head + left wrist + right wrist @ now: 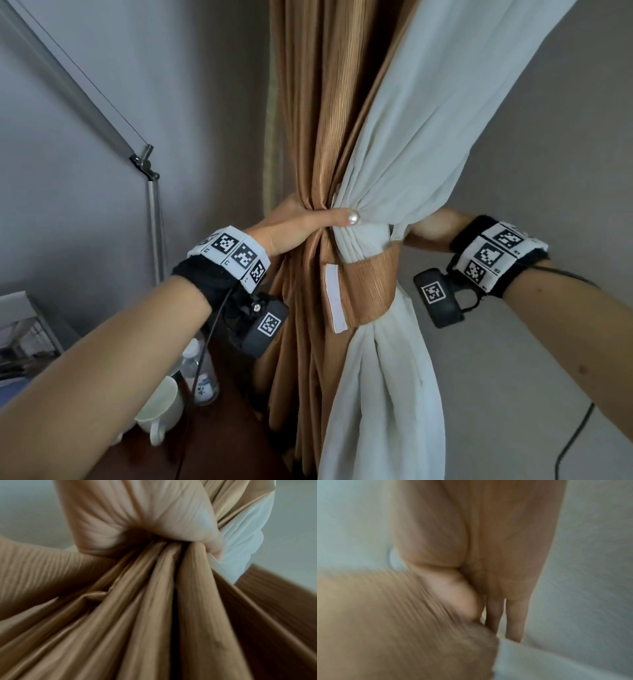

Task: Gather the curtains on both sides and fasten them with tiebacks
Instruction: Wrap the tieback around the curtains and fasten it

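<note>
Head view: the left hand (pixel 294 228) grips the gathered brown curtain (pixel 318 130) and white curtain (pixel 404 144), thumb laid across the front, fingers wrapped behind. Just below that hand, the brown tieback (pixel 363 291) wraps the bundle, its white fastening strip (pixel 334 298) hanging loose. The right hand (pixel 428 229) reaches behind the white curtain; its blurred wrist view shows straight fingers (pixel 513 618) beside the tieback (pixel 402 615), grip unclear. A white mug (pixel 161 407) sits below the left forearm.
</note>
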Demonstrator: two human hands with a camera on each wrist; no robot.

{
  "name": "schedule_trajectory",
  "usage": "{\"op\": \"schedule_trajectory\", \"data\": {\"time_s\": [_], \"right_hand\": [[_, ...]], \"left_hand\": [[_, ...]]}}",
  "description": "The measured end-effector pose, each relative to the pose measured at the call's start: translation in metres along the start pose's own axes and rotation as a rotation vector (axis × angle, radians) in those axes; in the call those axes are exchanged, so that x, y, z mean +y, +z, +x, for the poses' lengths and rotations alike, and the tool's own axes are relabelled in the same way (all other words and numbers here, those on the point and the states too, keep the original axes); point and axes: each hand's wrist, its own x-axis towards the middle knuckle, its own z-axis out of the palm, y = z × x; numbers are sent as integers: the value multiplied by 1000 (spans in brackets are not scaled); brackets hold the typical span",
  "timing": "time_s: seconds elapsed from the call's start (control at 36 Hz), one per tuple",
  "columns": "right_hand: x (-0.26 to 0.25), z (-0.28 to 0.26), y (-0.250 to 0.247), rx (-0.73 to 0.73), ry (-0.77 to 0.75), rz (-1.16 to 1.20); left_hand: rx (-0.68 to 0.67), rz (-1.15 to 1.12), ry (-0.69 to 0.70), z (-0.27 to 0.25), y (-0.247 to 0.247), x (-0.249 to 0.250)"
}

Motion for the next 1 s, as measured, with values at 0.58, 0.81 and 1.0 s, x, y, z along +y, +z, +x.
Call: {"op": "schedule_trajectory", "data": {"time_s": [0.58,0.81,1.0], "right_hand": [[-6,-2,74,406,-86,157],[-10,-2,88,479,-95,183],[-7,-11,96,444,-70,270]], "left_hand": [[-124,236,-186,-14,-14,-18],[-150,558,-179,-28,-24,-25],[30,713,-148,-33,-17,-35]]}}
